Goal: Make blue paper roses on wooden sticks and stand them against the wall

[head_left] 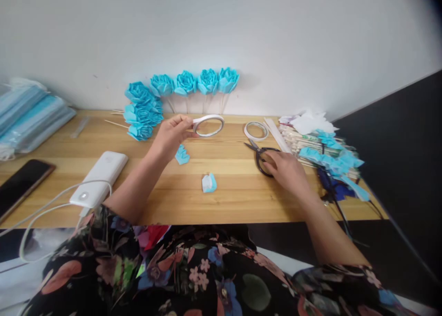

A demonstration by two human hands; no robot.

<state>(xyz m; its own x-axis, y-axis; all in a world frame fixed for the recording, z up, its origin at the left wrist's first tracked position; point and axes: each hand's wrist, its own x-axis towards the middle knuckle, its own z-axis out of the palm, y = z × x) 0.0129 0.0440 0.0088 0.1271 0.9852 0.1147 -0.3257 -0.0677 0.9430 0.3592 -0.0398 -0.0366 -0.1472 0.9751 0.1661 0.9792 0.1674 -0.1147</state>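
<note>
My left hand (176,134) pinches a roll of white tape (208,118) by its left edge, raised above the table. With its fingers at the handle loops, my right hand (283,168) grips black-handled scissors (259,156), whose blades point left toward the back. A second tape roll (256,130) lies flat just behind the scissors. Below the left hand is a small piece of blue crepe paper (182,154). Nearer to me lies another small folded piece, blue and white (209,183).
Blue paper roses (186,83) on sticks stand along the wall, with more roses (143,116) lying at the left. A white power bank (100,178) with a cable, a phone (24,185) and bagged masks (32,116) are at left. Paper scraps (328,155) pile up at right.
</note>
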